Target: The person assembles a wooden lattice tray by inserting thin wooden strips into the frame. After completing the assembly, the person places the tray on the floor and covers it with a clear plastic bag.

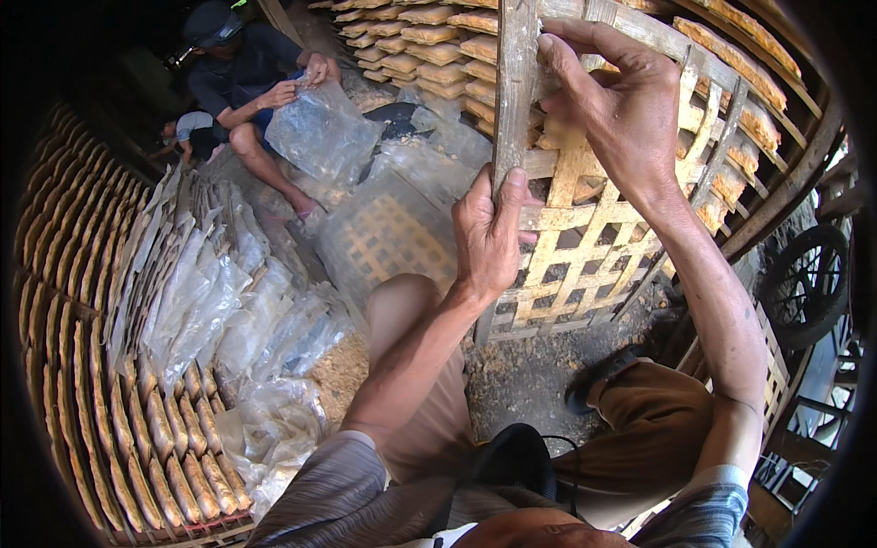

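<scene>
Grip state: left hand point(489, 233) is closed around the side rail of the woven bamboo rack point(585, 247) at frame centre. Right hand point(621, 105) clasps the same rail higher up, upper centre-right. Rack stands tilted, extending right of both hands; its upper part carries tan cakes point(448, 36).
</scene>
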Motion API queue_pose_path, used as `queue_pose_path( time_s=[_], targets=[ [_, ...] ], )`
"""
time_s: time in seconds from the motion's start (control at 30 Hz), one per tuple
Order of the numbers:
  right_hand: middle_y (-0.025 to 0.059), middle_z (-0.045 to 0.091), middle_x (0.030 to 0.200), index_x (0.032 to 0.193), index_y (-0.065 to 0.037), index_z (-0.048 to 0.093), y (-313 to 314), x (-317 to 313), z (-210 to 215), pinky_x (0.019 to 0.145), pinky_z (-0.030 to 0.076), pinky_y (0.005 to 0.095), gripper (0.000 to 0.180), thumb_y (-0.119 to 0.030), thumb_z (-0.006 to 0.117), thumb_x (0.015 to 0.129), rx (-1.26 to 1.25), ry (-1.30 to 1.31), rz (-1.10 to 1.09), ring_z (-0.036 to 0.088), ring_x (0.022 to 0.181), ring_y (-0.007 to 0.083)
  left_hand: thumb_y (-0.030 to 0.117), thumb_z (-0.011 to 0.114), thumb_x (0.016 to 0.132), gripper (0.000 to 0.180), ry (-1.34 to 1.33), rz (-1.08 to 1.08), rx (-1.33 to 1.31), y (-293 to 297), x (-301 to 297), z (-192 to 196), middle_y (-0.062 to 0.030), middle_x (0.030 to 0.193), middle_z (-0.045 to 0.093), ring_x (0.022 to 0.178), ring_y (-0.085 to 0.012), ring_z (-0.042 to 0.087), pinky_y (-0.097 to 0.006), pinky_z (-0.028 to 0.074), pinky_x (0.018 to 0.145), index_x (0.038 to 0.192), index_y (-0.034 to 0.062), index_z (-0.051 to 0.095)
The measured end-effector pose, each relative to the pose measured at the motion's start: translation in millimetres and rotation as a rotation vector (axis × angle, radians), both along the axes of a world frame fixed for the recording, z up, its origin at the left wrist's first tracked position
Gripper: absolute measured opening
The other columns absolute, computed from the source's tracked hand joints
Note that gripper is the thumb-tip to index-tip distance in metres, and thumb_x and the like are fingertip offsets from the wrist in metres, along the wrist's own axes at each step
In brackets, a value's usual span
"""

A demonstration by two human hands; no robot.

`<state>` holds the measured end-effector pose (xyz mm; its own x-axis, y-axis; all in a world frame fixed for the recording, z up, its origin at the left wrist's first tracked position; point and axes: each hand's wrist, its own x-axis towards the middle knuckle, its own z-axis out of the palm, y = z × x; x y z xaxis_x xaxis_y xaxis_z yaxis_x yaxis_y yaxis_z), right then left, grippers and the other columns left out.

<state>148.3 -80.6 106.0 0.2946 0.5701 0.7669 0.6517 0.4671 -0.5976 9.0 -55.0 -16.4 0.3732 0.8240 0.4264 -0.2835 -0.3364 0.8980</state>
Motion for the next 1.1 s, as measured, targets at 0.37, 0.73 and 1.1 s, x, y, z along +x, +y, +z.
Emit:
queue_pose_path(
  time_s=[0.37, 0.73, 1.1],
  targets=[
    [0.0088, 0.078, 0.082, 0.102, -0.003, 0.078, 8, -1, -7, 0.056, 0.059, 0.0272, 0.015, -0.012, 0.077, 0.090, 0.065, -0.067, 0.034, 0.075, 0.064, 0.0142, 0.039, 0.046, 0.111, 0.039, -0.041, -0.036, -0.037, 2, -8, -1, -0.0037, 0.091, 0.055, 0.086, -0.0170, 0.071, -0.025, 0.064, 0.050, 0.104, 0.0043, 0.061],
    [0.0098, 0.078, 0.078, 0.111, -0.003, 0.078, 14, 2, -9, 0.055, 0.060, 0.0246, 0.019, -0.008, 0.074, 0.094, 0.172, -0.122, 0.060, 0.074, 0.064, 0.0110, 0.038, 0.045, 0.112, 0.040, -0.043, -0.029, 0.000, 3, -10, 0, -0.0044, 0.090, 0.057, 0.081, -0.0160, 0.072, -0.024, 0.063, 0.049, 0.098, 0.0041, 0.060],
    [0.0085, 0.076, 0.070, 0.108, -0.001, 0.079, 13, -2, 2, 0.051, 0.057, 0.0250, 0.017, -0.008, 0.074, 0.093, 0.179, -0.046, 0.136, 0.074, 0.061, 0.0113, 0.037, 0.046, 0.112, 0.040, -0.042, 0.008, 0.006, 3, -12, 4, -0.0050, 0.088, 0.058, 0.075, -0.0155, 0.072, -0.022, 0.059, 0.044, 0.096, 0.0031, 0.061]
  ],
)
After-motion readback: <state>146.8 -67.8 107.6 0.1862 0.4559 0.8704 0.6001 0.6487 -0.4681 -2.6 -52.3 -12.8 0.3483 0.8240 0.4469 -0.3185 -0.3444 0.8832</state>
